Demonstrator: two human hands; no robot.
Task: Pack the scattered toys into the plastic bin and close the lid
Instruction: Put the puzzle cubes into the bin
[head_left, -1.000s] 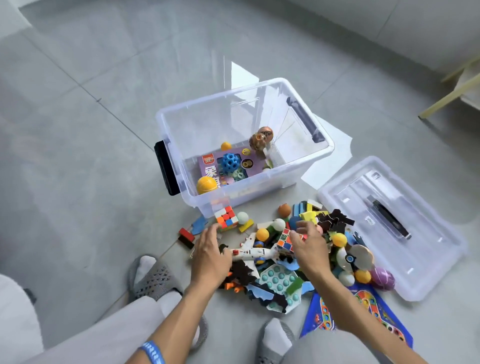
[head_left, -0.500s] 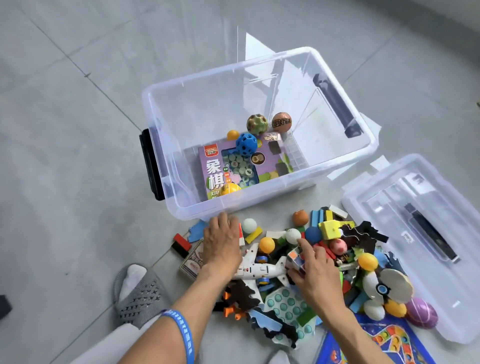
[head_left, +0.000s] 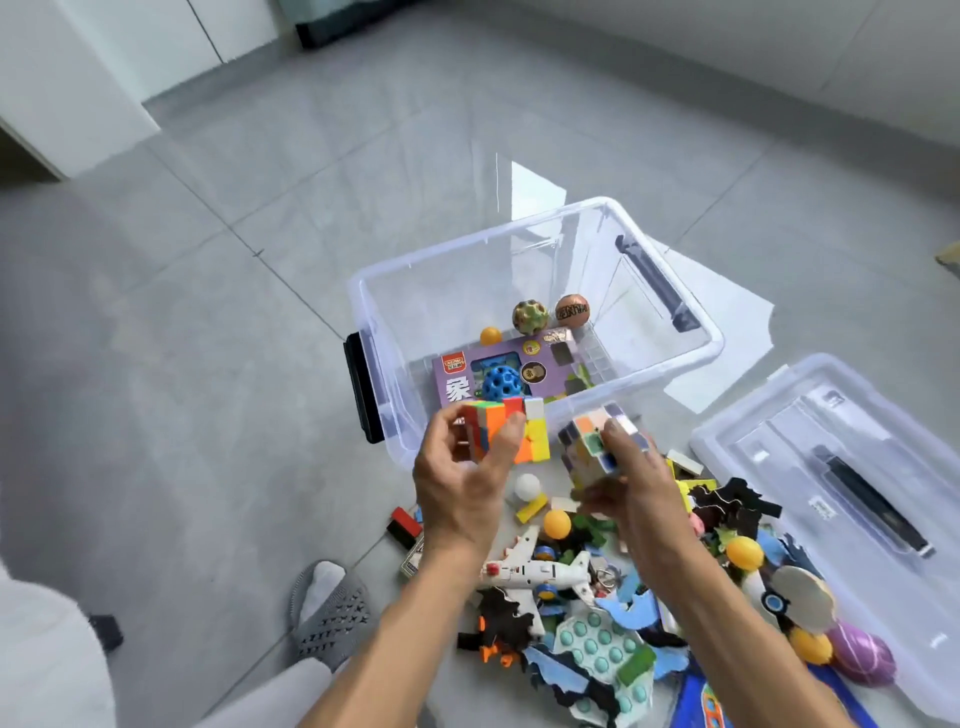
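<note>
My left hand (head_left: 460, 478) grips a bright orange and yellow puzzle cube (head_left: 506, 434), raised at the near wall of the clear plastic bin (head_left: 691, 358). My right hand (head_left: 631, 483) grips a paler puzzle cube (head_left: 597, 441) beside it, just right of the first. The bin holds a purple game box (head_left: 524, 374), a blue holed ball (head_left: 501, 383) and several other balls. The clear lid (head_left: 831, 467) lies flat on the floor to the right. A pile of toys covers the floor below my hands, among them a white toy plane (head_left: 535, 569).
A teal pop-bubble pad (head_left: 602, 649), black puzzle pieces (head_left: 732, 501), yellow balls and a purple ball (head_left: 860, 660) lie in the pile. My slippered foot (head_left: 330, 613) stands left of it. Grey tiled floor spreads to the left and back; white cabinets stand at the far left.
Both hands have risen from the pile, each lifting a puzzle cube up toward the bin's near wall. The camera view has tilted up and shifted left.
</note>
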